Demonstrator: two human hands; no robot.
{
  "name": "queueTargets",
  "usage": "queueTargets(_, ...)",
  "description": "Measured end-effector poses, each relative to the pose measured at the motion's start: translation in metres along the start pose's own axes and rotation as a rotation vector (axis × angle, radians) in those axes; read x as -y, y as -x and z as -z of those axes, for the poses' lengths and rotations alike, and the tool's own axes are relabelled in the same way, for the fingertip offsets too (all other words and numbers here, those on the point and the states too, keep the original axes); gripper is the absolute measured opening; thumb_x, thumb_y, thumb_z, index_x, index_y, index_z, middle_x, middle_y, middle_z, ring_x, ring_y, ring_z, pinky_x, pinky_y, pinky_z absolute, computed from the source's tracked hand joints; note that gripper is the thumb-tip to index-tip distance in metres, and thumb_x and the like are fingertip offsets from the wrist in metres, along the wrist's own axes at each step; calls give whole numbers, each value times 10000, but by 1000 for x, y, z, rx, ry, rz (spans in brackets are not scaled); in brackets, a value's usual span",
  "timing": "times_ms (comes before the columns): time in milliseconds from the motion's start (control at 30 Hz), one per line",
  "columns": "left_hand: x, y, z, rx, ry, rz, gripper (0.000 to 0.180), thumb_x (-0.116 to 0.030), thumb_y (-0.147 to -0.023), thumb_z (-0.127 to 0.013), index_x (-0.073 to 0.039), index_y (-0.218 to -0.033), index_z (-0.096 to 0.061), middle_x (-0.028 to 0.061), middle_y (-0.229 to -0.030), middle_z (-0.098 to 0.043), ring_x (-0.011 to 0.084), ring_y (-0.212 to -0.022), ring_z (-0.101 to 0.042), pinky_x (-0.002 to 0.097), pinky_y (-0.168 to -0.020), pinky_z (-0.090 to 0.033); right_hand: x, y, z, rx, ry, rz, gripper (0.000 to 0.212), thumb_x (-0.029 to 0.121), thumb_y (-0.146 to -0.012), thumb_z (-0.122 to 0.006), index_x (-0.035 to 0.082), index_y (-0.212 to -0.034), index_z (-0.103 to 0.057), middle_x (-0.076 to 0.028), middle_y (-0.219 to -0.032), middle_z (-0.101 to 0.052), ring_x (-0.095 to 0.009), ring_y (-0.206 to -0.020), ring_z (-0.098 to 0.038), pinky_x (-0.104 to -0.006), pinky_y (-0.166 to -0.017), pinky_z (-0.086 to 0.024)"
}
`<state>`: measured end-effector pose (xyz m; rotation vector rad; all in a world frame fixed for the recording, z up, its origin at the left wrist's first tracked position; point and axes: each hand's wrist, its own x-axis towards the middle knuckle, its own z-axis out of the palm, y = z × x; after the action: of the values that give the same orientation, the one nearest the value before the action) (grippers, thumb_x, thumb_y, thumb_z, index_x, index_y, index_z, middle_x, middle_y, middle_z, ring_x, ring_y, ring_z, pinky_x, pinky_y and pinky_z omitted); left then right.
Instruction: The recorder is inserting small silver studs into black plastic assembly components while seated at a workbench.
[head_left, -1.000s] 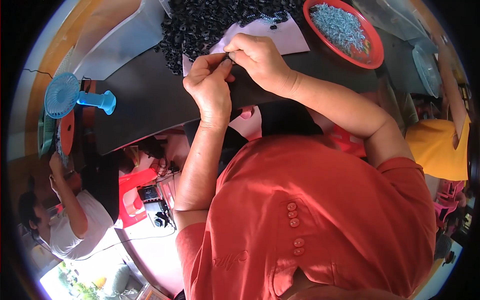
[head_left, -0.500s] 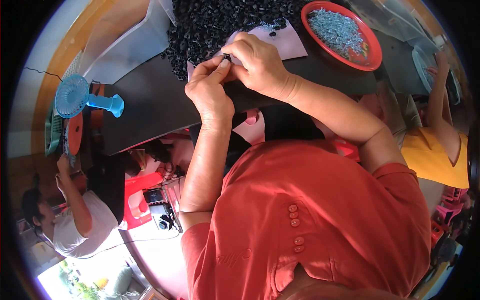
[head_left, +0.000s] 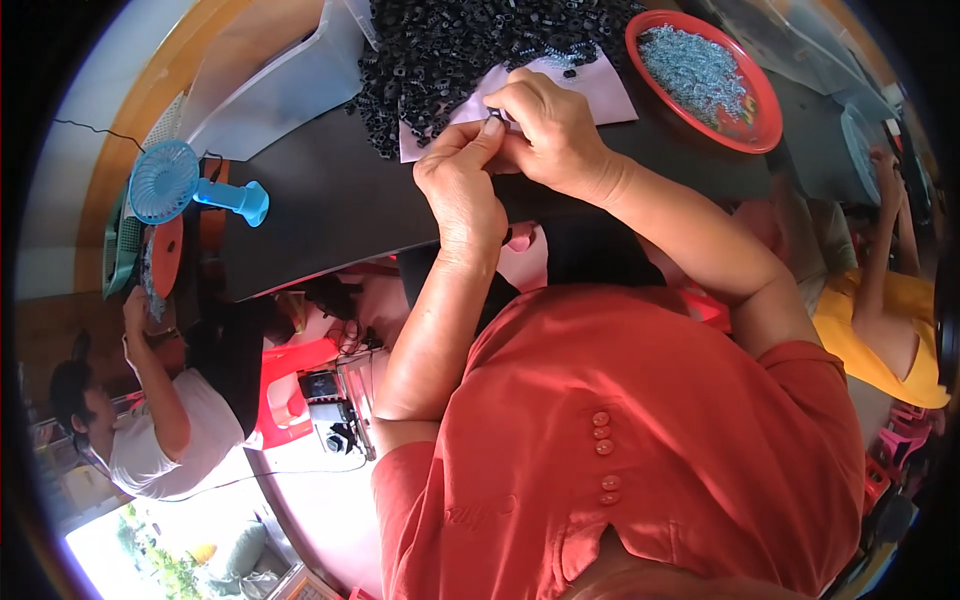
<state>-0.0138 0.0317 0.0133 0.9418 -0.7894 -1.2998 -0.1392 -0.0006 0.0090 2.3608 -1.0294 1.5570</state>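
Above the dark table [head_left: 330, 200] my two hands meet, fingertip to fingertip. Between thumb and fingers, my left hand [head_left: 462, 185] pinches a small black plastic part [head_left: 495, 117]. The bent fingers of my right hand [head_left: 555, 125] press on that same part from the other side; whether they also hold something smaller is hidden. Just beyond the hands lies a pink sheet [head_left: 612, 95], with a big heap of small black plastic parts [head_left: 440, 75] on and beside it. A few metal springs [head_left: 545, 55] lie at the heap's edge.
A red tray [head_left: 768, 125] with many small metal springs [head_left: 690, 75] stands to the right. At the left are a translucent plastic bin [head_left: 290, 105] and a blue desk fan [head_left: 165, 182]. Co-workers sit at both sides, one in white [head_left: 175, 430], one in yellow [head_left: 865, 335].
The whole view has shifted, so table and hands appear slightly further right. Both hands stay together on the black part, with the right fingers slightly changed in pose.
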Motion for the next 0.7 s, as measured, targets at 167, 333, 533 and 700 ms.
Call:
queueTargets(167,-3,7,-1,-9,32,-17,103,-20,-863,-637,64,-809,-659,56,-718,-632,103,-616,-538,226,-602,-436,4,-2,5,37,-66,78,350,7,-608,-743,20,-908,-562,-104,-771,-535,-274,-649,-573,-358,-524,-458)
queueTargets(333,-11,14,-2,19,77,38,116,-21,-869,-626,58,-787,-652,65,-705,-630,117,-613,-546,233,-609,-443,3,-1,8,11,-59,147,345,-2,-607,-723,11,-914,-566,-114,-773,-537,-274,-625,-564,-353,-516,-456)
queueTargets(533,-4,12,-2,44,270,111,124,-55,-903,-603,62,-878,-636,89,-792,-637,152,-680,-581,255,-666,-467,6,0,7,-47,-87,127,388,-35,-593,-696,15,-957,-571,-121,-797,-545,-271,-618,-562,-349,-516,-458)
queueTargets(700,-6,7,5,124,261,130,165,-76,-934,-579,75,-968,-636,90,-908,-639,165,-837,-597,289,-801,-474,3,-2,3,-55,-69,112,408,-32,-598,-712,36,-978,-580,-103,-814,-562,-258,-656,-589,-343,-536,-472)
